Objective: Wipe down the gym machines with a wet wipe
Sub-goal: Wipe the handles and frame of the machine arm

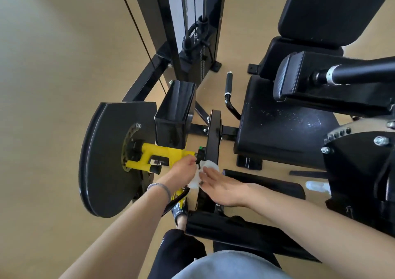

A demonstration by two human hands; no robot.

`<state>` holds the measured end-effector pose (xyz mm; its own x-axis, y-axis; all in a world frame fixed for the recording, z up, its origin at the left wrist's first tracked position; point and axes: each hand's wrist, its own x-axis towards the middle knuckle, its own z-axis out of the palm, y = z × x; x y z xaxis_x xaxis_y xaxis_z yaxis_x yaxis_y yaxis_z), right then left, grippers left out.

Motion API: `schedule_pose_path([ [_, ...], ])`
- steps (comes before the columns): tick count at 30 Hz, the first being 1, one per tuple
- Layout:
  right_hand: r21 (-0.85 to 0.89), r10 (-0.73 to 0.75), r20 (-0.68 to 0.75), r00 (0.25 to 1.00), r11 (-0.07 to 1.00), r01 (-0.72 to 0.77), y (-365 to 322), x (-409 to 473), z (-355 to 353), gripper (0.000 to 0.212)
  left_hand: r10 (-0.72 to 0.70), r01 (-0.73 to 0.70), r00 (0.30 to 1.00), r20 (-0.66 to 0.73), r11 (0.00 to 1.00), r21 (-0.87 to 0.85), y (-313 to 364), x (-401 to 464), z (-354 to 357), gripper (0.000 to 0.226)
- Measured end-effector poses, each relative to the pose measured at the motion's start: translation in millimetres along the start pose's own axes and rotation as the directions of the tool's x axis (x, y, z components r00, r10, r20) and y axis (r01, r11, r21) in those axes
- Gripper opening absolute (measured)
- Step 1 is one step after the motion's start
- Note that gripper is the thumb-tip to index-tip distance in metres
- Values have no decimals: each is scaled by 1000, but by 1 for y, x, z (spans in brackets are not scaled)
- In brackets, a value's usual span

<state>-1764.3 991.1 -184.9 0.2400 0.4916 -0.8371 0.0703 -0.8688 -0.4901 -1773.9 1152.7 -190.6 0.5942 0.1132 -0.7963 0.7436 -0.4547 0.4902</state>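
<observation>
Fingers (pixel 208 173) of the right hand (pixel 222 188) lie flat and almost together on the wipe (pixel 205 167), pressing it onto the black bar (pixel 213 133) of the machine. They do not curl around it. The left hand (pixel 182 169) is just beside the wipe, at the end of the yellow handle (pixel 162 152). Its fingers bend down near the wipe's edge. I cannot tell if they pinch the wipe or only touch the handle.

The wipe is white and crumpled. It sits low on the bar, between the two hands, close to where the yellow handle meets the bar.

I think the step now is rubbing this bar clean. To do it well, the right hand should keep its palm flat and push the wipe along the whole bar, up and down, not just in one spot. The left hand could hold the handle so it does not swing. Small bolts and the green knob (pixel 201 148) near the joint may catch the wipe, so go slowly there.

The seat (pixel 284 129) on the right has white specks on it. It looks like it needs a wipe too.
</observation>
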Motion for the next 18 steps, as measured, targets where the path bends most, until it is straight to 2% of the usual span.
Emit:
schedule_pose_path([
  [3,-52,25,-100,995,998,-30,11,30,-11,61,120,-121,993,13,987,103,12,21,6,23],
  [5,-26,36,-147,989,999,-40,17,54,-24,57,158,-158,987,9,978,136,13,41,15,23],
  [8,189,138,-256,957,978,-91,24,90,-45,55,157,-146,986,-50,975,169,12,63,23,27],
  [10,284,157,-296,942,956,-70,31,108,-50,53,140,-125,986,-94,981,151,10,71,27,29],
  [12,229,137,-283,949,971,-72,38,111,-49,53,107,-97,989,-102,990,103,10,77,27,35],
  [13,129,95,-268,959,990,-62,40,103,-47,54,90,-80,990,-112,993,92,9,79,26,36],
  [15,33,-23,-242,970,999,32,43,82,-43,55,51,-41,988,-142,997,70,10,84,24,33],
  [18,61,-63,-198,978,995,76,43,65,-40,53,5,1,990,-144,999,42,9,93,25,17],
])
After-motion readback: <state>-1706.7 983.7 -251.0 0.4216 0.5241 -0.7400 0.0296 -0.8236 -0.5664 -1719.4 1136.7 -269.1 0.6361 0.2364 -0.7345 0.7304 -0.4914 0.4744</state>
